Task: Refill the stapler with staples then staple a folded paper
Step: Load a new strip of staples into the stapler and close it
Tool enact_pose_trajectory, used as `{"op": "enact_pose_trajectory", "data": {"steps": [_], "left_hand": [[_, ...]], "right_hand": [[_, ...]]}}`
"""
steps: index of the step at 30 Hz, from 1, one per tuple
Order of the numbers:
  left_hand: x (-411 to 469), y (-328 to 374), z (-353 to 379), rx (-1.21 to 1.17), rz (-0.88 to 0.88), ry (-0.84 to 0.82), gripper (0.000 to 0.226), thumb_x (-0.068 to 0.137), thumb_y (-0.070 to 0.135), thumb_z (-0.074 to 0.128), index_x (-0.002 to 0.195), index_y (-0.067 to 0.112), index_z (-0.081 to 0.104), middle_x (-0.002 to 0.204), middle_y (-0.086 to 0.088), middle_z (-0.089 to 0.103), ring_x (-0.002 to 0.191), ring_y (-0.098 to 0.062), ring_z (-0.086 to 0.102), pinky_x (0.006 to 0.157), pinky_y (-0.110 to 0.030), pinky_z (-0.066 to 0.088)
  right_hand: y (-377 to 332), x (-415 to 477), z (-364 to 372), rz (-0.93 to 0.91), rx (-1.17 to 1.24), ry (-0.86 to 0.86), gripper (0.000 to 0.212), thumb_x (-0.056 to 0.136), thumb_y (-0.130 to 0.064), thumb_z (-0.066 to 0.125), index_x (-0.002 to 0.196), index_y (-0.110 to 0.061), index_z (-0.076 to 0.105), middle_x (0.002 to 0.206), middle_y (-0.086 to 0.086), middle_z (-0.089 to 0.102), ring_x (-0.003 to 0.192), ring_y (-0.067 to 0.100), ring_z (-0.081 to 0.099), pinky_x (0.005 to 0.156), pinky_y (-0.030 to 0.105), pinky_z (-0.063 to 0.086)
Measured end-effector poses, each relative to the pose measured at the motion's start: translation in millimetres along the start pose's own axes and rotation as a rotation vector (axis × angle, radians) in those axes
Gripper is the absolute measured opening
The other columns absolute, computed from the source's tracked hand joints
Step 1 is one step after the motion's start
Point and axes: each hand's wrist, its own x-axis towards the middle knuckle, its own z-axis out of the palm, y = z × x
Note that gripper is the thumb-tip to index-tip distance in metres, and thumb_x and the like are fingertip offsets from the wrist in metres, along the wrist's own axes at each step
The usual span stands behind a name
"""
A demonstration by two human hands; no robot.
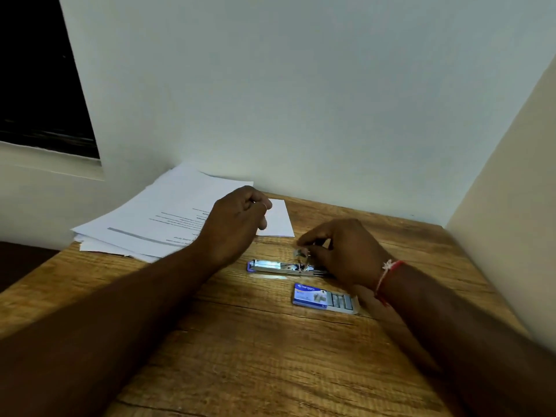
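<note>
A small stapler lies on the wooden table with its shiny metal staple channel exposed. My right hand hovers over the stapler's right end, its fingertips pinching a small metal part there. My left hand hangs above the table to the left with fingers loosely curled, holding nothing that I can see. A blue staple box lies open just in front of the stapler, with grey staple strips showing. A small folded white paper lies behind the stapler.
A loose stack of printed sheets lies at the back left of the table, overhanging its edge. Walls close in behind and on the right. A dark window sits at upper left.
</note>
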Motion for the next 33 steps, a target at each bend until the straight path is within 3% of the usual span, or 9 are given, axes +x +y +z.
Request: {"op": "enact_pose_trajectory", "data": {"steps": [5, 11, 15, 17, 21, 25, 28, 31, 33], "left_hand": [[-1, -3, 4, 0.042, 0.042, -0.029, 0.014, 0.104, 0.022, 0.063, 0.098, 0.026, 0.076, 0.074, 0.002, 0.078, 0.058, 0.003, 0.063, 0.062, -0.025, 0.043], [-3, -4, 8, 0.091, 0.08, -0.081, 0.014, 0.103, 0.027, 0.069, 0.094, 0.029, 0.08, 0.074, 0.004, 0.079, 0.072, -0.007, 0.074, 0.07, -0.03, 0.053], [-5, -2, 9, 0.088, 0.115, -0.087, 0.012, 0.103, 0.031, 0.074, 0.094, 0.028, 0.081, 0.075, 0.0, 0.079, 0.066, -0.002, 0.071, 0.065, -0.022, 0.047], [-8, 1, 11, 0.054, 0.144, -0.113, 0.011, 0.103, 0.029, 0.075, 0.095, 0.025, 0.081, 0.077, -0.004, 0.079, 0.063, 0.002, 0.07, 0.063, -0.013, 0.047], [-19, 8, 13, 0.04, 0.255, -0.226, 0.011, 0.104, 0.027, 0.077, 0.095, 0.024, 0.081, 0.076, -0.003, 0.078, 0.061, 0.001, 0.065, 0.063, -0.013, 0.048], [-30, 13, 14, 0.037, 0.295, -0.331, 0.007, 0.101, 0.03, 0.082, 0.095, 0.025, 0.083, 0.079, -0.006, 0.077, 0.07, -0.031, 0.07, 0.063, -0.033, 0.053], [-36, 20, 13, 0.091, 0.343, -0.461, 0.008, 0.092, 0.034, 0.091, 0.095, 0.03, 0.086, 0.083, 0.003, 0.08, 0.067, -0.03, 0.066, 0.059, -0.038, 0.052], [-37, 21, 12, 0.159, 0.435, -0.599, 0.026, 0.082, 0.042, 0.099, 0.102, 0.033, 0.086, 0.089, 0.01, 0.08, 0.064, -0.017, 0.063, 0.058, -0.041, 0.055], [-36, 19, 12, 0.2, 0.474, -0.65, 0.04, 0.076, 0.046, 0.102, 0.11, 0.034, 0.086, 0.095, 0.014, 0.08, 0.072, -0.012, 0.067, 0.061, -0.034, 0.057]], "right_hand": [[-15, 24, -2, -0.052, -0.208, -0.171, 0.033, 0.091, -0.004, 0.081, 0.112, -0.028, 0.088, 0.109, -0.011, 0.083, 0.099, 0.004, 0.07, 0.079, 0.012, 0.047], [-15, 24, -6, -0.016, -0.267, -0.181, 0.016, 0.095, -0.013, 0.078, 0.101, -0.028, 0.081, 0.102, -0.009, 0.077, 0.099, 0.013, 0.07, 0.089, 0.035, 0.062], [0, -4, -23, 0.036, -0.059, 0.1, 0.007, 0.1, -0.019, 0.078, 0.101, -0.026, 0.077, 0.088, -0.01, 0.078, 0.078, 0.003, 0.074, 0.073, 0.022, 0.059], [5, -28, -35, 0.131, 0.126, 0.152, 0.007, 0.098, -0.016, 0.081, 0.1, -0.023, 0.079, 0.08, -0.004, 0.081, 0.071, 0.004, 0.078, 0.067, 0.02, 0.062], [10, -74, -51, 0.186, 0.402, 0.164, 0.011, 0.088, -0.011, 0.088, 0.093, -0.021, 0.087, 0.089, -0.003, 0.085, 0.085, 0.015, 0.082, 0.087, 0.038, 0.067], [15, -95, -49, 0.164, 0.465, 0.144, 0.016, 0.086, -0.008, 0.089, 0.094, -0.022, 0.089, 0.094, -0.005, 0.086, 0.094, 0.015, 0.082, 0.095, 0.043, 0.066], [16, -95, -43, 0.051, 0.387, 0.067, 0.019, 0.088, -0.01, 0.089, 0.101, -0.024, 0.087, 0.099, -0.011, 0.085, 0.096, 0.008, 0.08, 0.093, 0.037, 0.066], [17, -95, -35, -0.019, 0.35, 0.03, 0.027, 0.09, -0.009, 0.088, 0.111, -0.026, 0.082, 0.101, -0.013, 0.084, 0.097, 0.004, 0.08, 0.089, 0.029, 0.065], [18, -96, -30, -0.024, 0.312, 0.001, 0.033, 0.089, -0.009, 0.089, 0.114, -0.029, 0.079, 0.101, -0.015, 0.083, 0.097, 0.002, 0.078, 0.087, 0.024, 0.063]]}}
